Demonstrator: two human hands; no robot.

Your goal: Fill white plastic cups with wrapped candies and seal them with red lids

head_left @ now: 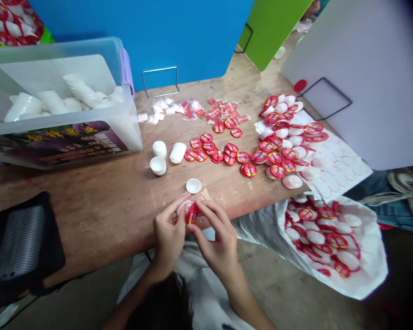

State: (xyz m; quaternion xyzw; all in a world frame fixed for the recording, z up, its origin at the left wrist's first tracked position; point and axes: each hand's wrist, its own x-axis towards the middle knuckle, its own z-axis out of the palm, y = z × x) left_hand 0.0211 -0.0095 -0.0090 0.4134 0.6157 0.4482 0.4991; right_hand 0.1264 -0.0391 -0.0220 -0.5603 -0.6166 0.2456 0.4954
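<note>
At the table's front edge my left hand (pixel 168 231) is closed around a small white cup (pixel 183 207). Against the mouth of this cup stands a round red printed lid (pixel 192 213), tilted nearly upright. My right hand (pixel 219 238) pinches the lid's rim between fingers and thumb. Just beyond my fingertips a white bowl-shaped cup (pixel 193 185) sits open side up. Further off are stacked white cups (pixel 159 149), one lying on its side. Several loose red lids (pixel 209 147) are spread across the middle. What the held cup contains is hidden.
Small clear and red packets (pixel 223 110) lie behind the lids. A clear plastic bin (pixel 131 123) of white cups stands left, near a black mesh pouch (pixel 27 238). Lidded cups (pixel 282 137) are piled right, above a white sack (pixel 371 256) full of them. Blue (pixel 141 36) and other panels border the back.
</note>
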